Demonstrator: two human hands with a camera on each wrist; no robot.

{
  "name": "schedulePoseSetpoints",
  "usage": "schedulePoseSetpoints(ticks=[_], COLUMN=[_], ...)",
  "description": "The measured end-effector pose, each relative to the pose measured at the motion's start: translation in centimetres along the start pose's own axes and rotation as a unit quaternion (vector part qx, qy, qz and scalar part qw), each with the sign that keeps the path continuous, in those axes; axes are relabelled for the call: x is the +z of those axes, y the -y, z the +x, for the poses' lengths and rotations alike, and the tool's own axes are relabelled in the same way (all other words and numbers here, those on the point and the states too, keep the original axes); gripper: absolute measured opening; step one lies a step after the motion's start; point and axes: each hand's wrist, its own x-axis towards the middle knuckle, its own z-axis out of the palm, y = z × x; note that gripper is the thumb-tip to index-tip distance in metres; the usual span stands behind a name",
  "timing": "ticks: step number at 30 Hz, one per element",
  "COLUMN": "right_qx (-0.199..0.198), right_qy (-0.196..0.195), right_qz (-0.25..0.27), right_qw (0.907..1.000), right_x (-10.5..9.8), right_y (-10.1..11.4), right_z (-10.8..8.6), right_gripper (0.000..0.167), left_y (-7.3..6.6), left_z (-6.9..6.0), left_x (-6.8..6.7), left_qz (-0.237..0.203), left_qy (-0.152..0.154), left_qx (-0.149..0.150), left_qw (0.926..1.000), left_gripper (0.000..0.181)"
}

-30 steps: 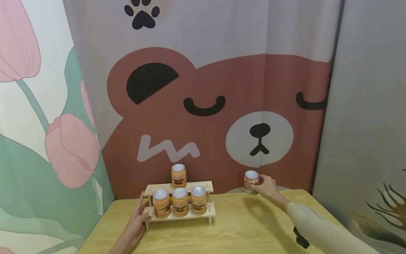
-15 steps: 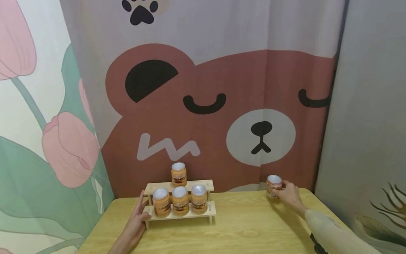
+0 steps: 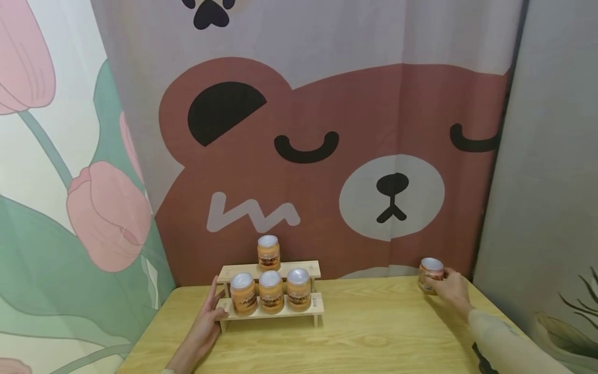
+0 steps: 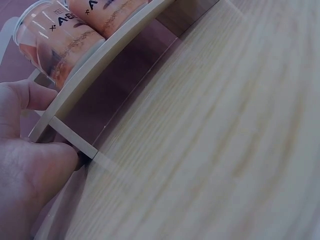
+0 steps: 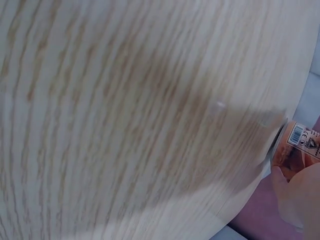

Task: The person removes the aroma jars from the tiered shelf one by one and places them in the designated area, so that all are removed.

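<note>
A two-step wooden rack [image 3: 306, 310] stands at the table's left, with three orange cans on its lower step, among them a middle can [image 3: 271, 293], and a single can [image 3: 268, 254] on the upper step. My left hand [image 3: 205, 322] grips the rack's left end; in the left wrist view, thumb and fingers of the left hand [image 4: 30, 155] hold the end of the lower board [image 4: 75, 95]. At the far right, my right hand [image 3: 453, 292] holds another can [image 3: 429, 275] upright; the right wrist view shows that can [image 5: 295, 150] close to the tabletop, gripped by the right hand [image 5: 300, 195].
The yellow wood-grain table [image 3: 374, 332] ends at a curtain [image 3: 303, 208] printed with a brown bear. A tulip-patterned cloth [image 3: 112, 218] hangs on the left, and a grey cloth [image 3: 542, 182] hangs beyond the table's right edge.
My right hand has carried its can to the right, away from the rack, and a little lower. My left hand has kept its hold on the rack. The head view has shifted slightly.
</note>
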Motion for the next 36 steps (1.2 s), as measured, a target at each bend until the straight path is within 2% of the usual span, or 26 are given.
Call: schedulePoseSetpoints(ticks=[9, 18, 25, 31, 36], right_qx=[0.016, -0.031, -0.019, -0.035, -0.058], right_qy=[-0.003, 0.008, 0.034, 0.039, 0.045], right_qz=[-0.011, -0.034, -0.037, -0.030, -0.023], right_qw=[0.9998, 0.9989, 0.9986, 0.9982, 0.9971], right_x=[-0.4, -0.6, -1.0, -1.9, -2.4], right_y=[0.1, -0.3, -0.5, 0.6, 2.1], right_z=[0.0, -0.1, 0.2, 1.1, 1.7], right_gripper=[0.065, 0.061, 0.074, 0.082, 0.076], left_y=[0.0, 0.3, 0.4, 0.4, 0.3], left_z=[-0.1, 0.1, 0.3, 0.4, 0.3], left_x=[0.1, -0.1, 0.0, 0.0, -0.1], left_qz=[-0.009, -0.008, 0.002, 0.004, 0.006], left_qy=[0.004, -0.005, -0.010, -0.012, -0.012], left_qx=[0.004, 0.001, -0.009, -0.006, -0.007], left_qw=[0.9999, 1.0000, 0.9999, 0.9999, 0.9999], left_gripper=[0.108, 0.110, 0.110, 0.109, 0.109])
